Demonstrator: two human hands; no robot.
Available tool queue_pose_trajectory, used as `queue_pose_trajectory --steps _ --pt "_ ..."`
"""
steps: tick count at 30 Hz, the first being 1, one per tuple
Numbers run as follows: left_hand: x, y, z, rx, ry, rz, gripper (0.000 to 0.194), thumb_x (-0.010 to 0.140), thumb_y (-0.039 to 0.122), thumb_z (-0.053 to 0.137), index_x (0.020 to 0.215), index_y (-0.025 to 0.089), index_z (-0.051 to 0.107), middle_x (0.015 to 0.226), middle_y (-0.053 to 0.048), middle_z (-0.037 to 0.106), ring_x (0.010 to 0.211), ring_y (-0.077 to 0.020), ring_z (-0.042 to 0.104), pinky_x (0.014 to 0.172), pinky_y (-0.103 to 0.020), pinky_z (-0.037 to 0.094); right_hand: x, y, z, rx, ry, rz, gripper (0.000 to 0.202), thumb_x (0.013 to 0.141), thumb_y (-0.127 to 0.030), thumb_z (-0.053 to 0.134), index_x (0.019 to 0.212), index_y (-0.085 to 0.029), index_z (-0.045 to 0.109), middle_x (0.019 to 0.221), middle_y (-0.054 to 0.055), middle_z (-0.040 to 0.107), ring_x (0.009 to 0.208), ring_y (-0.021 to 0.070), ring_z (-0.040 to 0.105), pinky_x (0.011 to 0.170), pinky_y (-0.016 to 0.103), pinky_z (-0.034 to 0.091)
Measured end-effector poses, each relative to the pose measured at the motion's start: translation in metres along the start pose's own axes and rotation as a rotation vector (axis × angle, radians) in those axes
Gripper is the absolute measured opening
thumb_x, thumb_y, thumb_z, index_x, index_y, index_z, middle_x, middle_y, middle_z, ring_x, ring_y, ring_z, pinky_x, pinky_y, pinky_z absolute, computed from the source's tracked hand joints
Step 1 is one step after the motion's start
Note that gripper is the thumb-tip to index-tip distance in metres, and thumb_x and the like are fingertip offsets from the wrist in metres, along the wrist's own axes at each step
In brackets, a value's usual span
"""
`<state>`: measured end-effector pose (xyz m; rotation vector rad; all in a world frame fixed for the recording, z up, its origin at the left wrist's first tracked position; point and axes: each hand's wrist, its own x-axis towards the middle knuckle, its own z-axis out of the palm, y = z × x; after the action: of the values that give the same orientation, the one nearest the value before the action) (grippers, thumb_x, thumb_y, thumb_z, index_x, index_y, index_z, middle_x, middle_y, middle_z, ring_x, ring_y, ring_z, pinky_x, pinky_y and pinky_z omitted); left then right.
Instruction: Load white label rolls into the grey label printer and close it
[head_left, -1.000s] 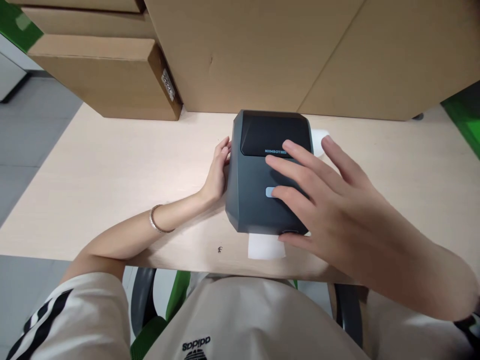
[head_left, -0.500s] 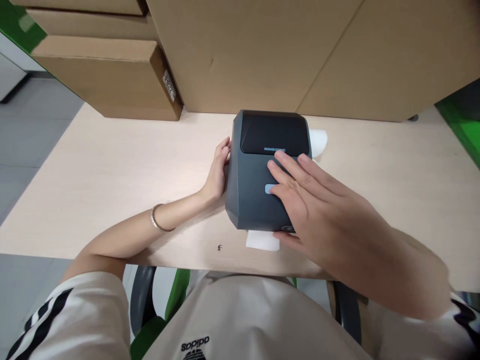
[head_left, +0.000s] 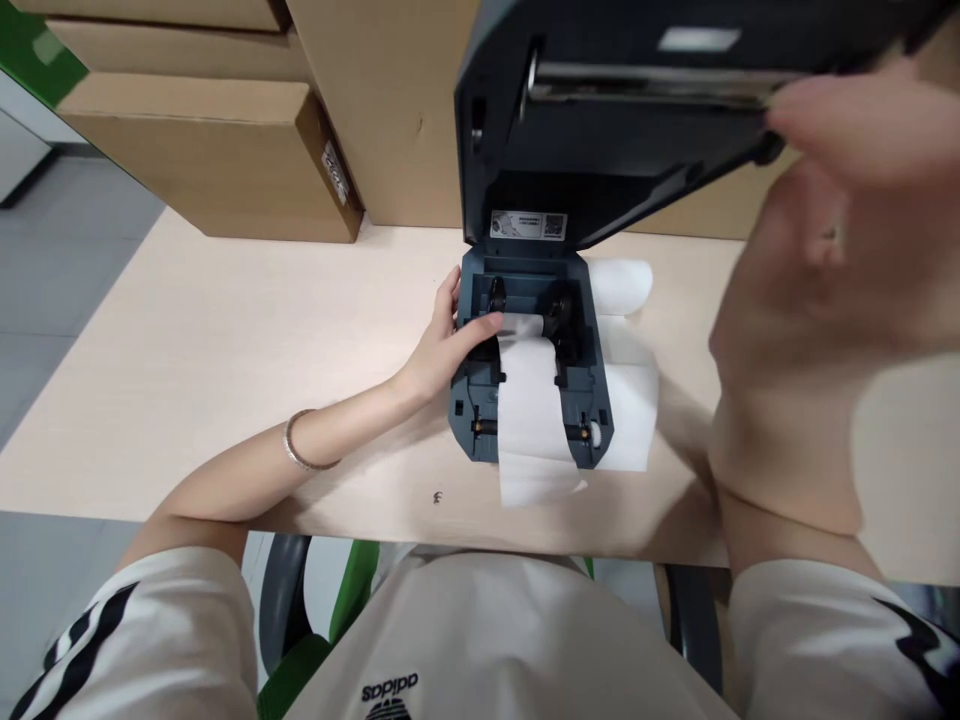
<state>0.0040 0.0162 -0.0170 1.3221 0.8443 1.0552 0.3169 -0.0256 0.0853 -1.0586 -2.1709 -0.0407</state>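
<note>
The dark grey label printer (head_left: 589, 405) stands on the table with its inside exposed. Its raised lid (head_left: 577, 140) tilts up over the back, showing a metal rod on the underside. My left hand (head_left: 442, 350) grips the base's left wall, the thumb reaching over the edge to the spool holder and the other fingers partly hidden outside. From between the holders a white paper strip (head_left: 531, 420) runs forward over the black roller and past the front edge. Up at the lid's right side, my right hand (head_left: 832, 210) is closed on its edge, somewhat blurred.
White paper (head_left: 634, 415) lies on the table right of the printer, with a curled piece (head_left: 622, 285) behind it. A flat cardboard box (head_left: 195, 160) stands back left, beside a large cardboard panel (head_left: 382, 120). The wooden table's front edge (head_left: 360, 535) is close to my body.
The printer lid has swung up and back, uncovering the paper and roller. My right hand has risen with it from the closed top. My left thumb now reaches over the base's wall.
</note>
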Motion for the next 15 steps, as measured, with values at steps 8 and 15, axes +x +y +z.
queue_pose_trajectory --steps 8,15 --pt "0.004 0.011 -0.005 0.179 -0.088 0.062 0.098 0.082 0.035 0.086 0.171 0.031 0.045 0.19 -0.008 0.042 0.18 -0.0394 0.032 0.151 -0.057 0.022 0.068 0.007 0.033 -0.733 0.297 0.154 0.06 0.116 -0.042 0.058 0.172 -0.024 0.064 0.18 0.025 0.051 0.17 0.0522 0.045 0.138 0.078 0.028" --pt "0.006 0.01 -0.001 0.187 -0.082 0.111 0.09 0.075 0.026 0.078 0.162 0.028 0.053 0.173 -0.008 0.059 0.169 -0.0396 0.046 0.146 -0.054 0.033 0.074 -0.025 0.059 -0.486 -0.316 0.047 0.056 0.12 -0.034 0.036 0.152 -0.01 0.075 0.157 0.02 0.076 0.158 0.0355 0.063 0.147 0.063 0.024"
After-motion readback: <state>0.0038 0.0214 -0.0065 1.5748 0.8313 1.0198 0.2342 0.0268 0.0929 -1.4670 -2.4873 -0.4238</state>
